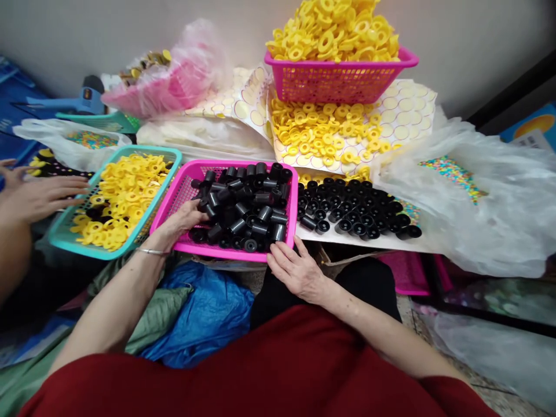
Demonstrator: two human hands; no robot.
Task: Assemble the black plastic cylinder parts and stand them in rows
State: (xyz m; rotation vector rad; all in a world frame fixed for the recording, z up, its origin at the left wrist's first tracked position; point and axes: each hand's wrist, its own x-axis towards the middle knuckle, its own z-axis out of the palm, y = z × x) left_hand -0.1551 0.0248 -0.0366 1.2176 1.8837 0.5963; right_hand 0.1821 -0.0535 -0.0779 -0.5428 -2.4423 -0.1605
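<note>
A pink basket (182,186) in front of me holds a heap of black plastic caps (243,205). My left hand (182,220) reaches into its near left side, fingers curled among the caps; what they grip is hidden. My right hand (295,269) rests at the basket's near right corner, fingers spread and flat, holding nothing. To the right, more black caps (356,208) stand upright in rows on a white sheet.
A teal basket (61,234) of yellow rings (121,194) sits at left, where another person's hands (39,194) rest. A pink basket (343,78) heaped with yellow rings stands at the back, above loose rings (325,133). Plastic bags (478,197) lie at right.
</note>
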